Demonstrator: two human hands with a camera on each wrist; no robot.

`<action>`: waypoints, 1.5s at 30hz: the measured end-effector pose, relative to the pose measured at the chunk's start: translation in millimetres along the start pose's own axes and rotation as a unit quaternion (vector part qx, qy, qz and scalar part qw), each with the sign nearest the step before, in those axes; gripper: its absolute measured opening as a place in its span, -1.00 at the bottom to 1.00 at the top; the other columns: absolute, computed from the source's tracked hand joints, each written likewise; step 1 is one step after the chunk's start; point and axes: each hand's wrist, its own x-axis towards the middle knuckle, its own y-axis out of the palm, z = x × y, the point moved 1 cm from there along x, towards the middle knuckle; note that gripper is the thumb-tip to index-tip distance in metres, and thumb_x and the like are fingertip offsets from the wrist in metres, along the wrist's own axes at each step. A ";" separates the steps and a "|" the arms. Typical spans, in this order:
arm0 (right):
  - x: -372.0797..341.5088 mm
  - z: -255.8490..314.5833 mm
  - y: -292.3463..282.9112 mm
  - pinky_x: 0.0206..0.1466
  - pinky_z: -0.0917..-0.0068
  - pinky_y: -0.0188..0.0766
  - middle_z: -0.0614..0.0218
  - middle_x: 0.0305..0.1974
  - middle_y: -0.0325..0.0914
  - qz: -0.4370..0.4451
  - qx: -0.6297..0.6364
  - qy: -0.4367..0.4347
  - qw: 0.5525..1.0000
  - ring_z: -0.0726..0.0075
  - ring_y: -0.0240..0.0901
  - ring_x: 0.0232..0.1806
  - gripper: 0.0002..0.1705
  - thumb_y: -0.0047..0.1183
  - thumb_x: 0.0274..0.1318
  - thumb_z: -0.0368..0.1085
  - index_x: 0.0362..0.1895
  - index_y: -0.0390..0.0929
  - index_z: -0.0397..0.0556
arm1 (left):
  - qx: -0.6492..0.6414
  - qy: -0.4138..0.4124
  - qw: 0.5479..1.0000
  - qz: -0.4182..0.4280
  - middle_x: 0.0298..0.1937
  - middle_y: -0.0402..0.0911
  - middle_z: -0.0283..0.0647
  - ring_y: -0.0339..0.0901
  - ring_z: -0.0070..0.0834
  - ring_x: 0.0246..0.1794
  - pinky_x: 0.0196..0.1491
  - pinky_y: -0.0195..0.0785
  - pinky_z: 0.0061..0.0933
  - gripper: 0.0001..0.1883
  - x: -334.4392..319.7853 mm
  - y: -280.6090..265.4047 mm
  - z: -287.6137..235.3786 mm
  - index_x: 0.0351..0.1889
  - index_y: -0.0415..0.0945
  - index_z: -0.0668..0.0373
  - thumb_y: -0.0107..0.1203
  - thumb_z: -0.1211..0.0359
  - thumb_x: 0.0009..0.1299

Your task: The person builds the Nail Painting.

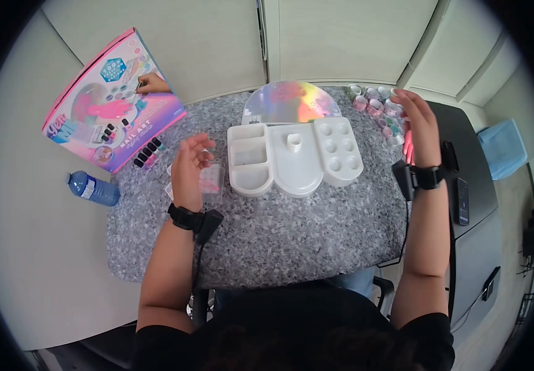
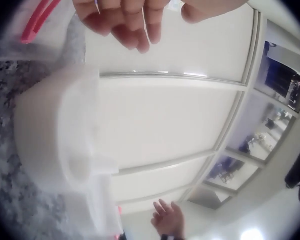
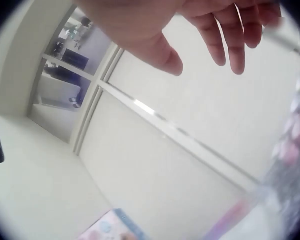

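Observation:
A white molded tray point(image 1: 298, 176) with compartments and six round wells lies on the granite-patterned table, in front of a shiny holographic semicircular panel point(image 1: 292, 102). Left of it, my left hand point(image 1: 189, 173) is raised with loosely bent fingers over a clear case point(image 1: 211, 184) with pink pieces; it holds nothing. My right hand point(image 1: 420, 127) is lifted at the table's right side, near several small jars point(image 1: 375, 107) and a pink item point(image 1: 408, 147) partly hidden by it. In the right wrist view the fingers point(image 3: 232, 40) are spread and empty.
A nail art box point(image 1: 115, 102) stands at the back left, with small black-capped bottles point(image 1: 149, 152) before it. A blue water bottle point(image 1: 94, 188) is at the left edge. On the dark side table at the right lies a phone point(image 1: 462, 201), with a blue bin point(image 1: 503, 148) beyond.

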 end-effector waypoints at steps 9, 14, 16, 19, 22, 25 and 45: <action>-25.4 -47.5 47.1 -0.10 0.58 0.31 0.53 -0.02 0.78 0.072 0.212 0.076 0.972 0.70 0.43 -0.16 -0.67 0.21 0.55 -0.06 0.12 0.79 0.01 | 0.092 0.126 0.985 0.069 -0.06 0.80 -0.20 0.54 -0.54 -0.14 0.04 0.42 -0.43 -0.46 -24.5 31.9 -14.9 0.08 0.71 0.30 -0.21 0.07 0.87; -7.0 -82.9 20.0 -0.10 0.60 0.36 0.44 -0.03 0.78 0.046 0.197 0.040 0.978 0.64 0.50 -0.18 -0.74 0.21 0.57 -0.14 0.07 0.77 -0.03 | 0.128 0.096 0.984 0.074 -0.03 0.78 -0.18 0.55 -0.52 -0.06 0.14 0.42 -0.39 -0.48 -29.1 37.1 -17.8 0.06 0.68 0.30 -0.20 0.09 0.87; 8.4 -102.8 11.5 -0.04 0.56 0.42 0.44 -0.07 0.79 -0.001 0.092 -0.090 0.992 0.56 0.51 -0.18 -0.75 0.32 0.49 -0.20 0.07 0.79 -0.07 | 0.158 0.126 0.976 0.077 0.03 0.79 -0.22 0.58 -0.53 -0.02 0.13 0.43 -0.41 -0.53 -27.0 41.6 -15.3 0.06 0.71 0.27 -0.17 0.12 0.86; 11.1 -113.1 -15.4 0.06 0.53 0.47 0.42 -0.07 0.81 -0.046 -0.152 -0.021 0.987 0.51 0.56 -0.14 -0.72 0.37 0.40 -0.20 0.07 0.82 -0.05 | 0.174 0.106 0.976 0.072 0.23 0.77 -0.24 0.63 -0.44 0.25 0.28 0.43 -0.36 -0.67 -36.8 46.1 -19.0 0.06 0.74 0.20 -0.04 0.24 0.81; 15.4 -127.6 -23.0 0.25 0.27 0.57 0.24 0.03 0.86 -0.039 -0.273 -0.104 0.955 0.14 0.69 -0.01 -0.67 0.41 0.28 -0.23 0.11 0.86 0.07 | 0.190 0.178 0.960 0.107 0.31 0.75 -0.15 0.59 -0.32 0.41 0.45 0.38 -0.25 -0.75 -38.1 47.2 -16.6 0.07 0.74 0.20 0.03 0.32 0.76; 18.0 -139.0 -23.2 0.34 0.08 0.57 0.19 0.09 0.85 -0.018 -0.381 -0.117 0.917 -0.08 0.68 0.10 -0.64 0.41 0.23 -0.25 0.13 0.87 0.13 | 0.212 0.182 0.952 0.125 0.35 0.74 -0.10 0.60 -0.25 0.42 0.55 0.32 -0.16 -0.80 -39.9 55.1 -20.3 0.07 0.74 0.22 0.10 0.39 0.72; -12.8 -27.4 37.2 0.28 0.08 0.51 0.27 -0.06 0.87 0.115 -0.206 -0.087 0.968 -0.05 0.60 0.09 -0.70 0.53 0.07 -0.25 -0.05 0.90 0.10 | 0.381 0.114 0.903 0.166 0.62 0.56 -0.14 0.26 0.06 0.75 0.62 0.31 -0.05 -0.74 -28.7 48.7 0.6 0.18 0.84 -0.01 0.26 0.38 0.60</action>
